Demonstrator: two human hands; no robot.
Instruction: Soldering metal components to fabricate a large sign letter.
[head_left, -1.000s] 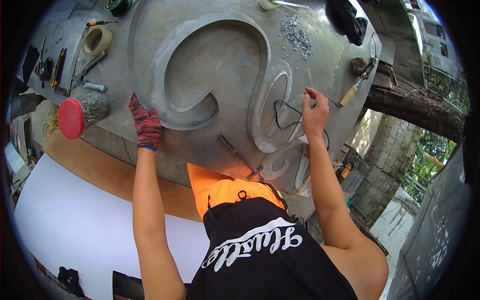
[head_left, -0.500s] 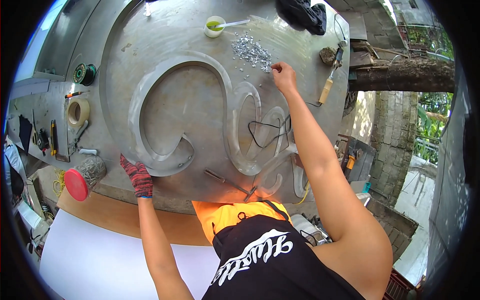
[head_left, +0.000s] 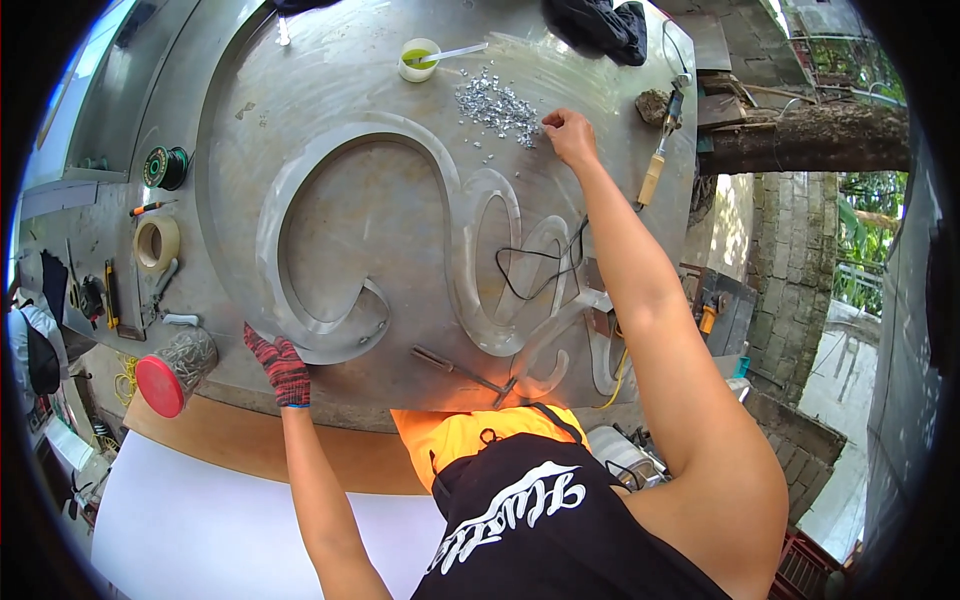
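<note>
My right hand (head_left: 570,137) is bare, its fingertips pinched together just right of a pile of small shiny metal bits (head_left: 497,108). Whatever lies between those fingertips is too small to make out. A red and black knit glove covers my left hand (head_left: 279,372), whose fingers lie stretched out at the table's near edge, beside the lower curve of a large curled sheet-metal letter shape (head_left: 272,222). Behind the pile stands a white cup (head_left: 408,72) of yellow-green liquid with a pale stick across it. A soldering iron (head_left: 659,160) with a wooden handle lies to the right.
The metal table (head_left: 330,75) carries a tape roll (head_left: 142,245), a wire spool (head_left: 165,168), a red-lidded jar (head_left: 195,358) and a hammer-like tool (head_left: 460,372). A black cable (head_left: 510,278) loops over the smaller letter shapes. Black cloth (head_left: 600,30) lies at the far edge.
My right hand has drawn slightly away from the pile, its fingertips still pinched. My left hand stays by the letter's lower curve. The whole view has shifted a little.
</note>
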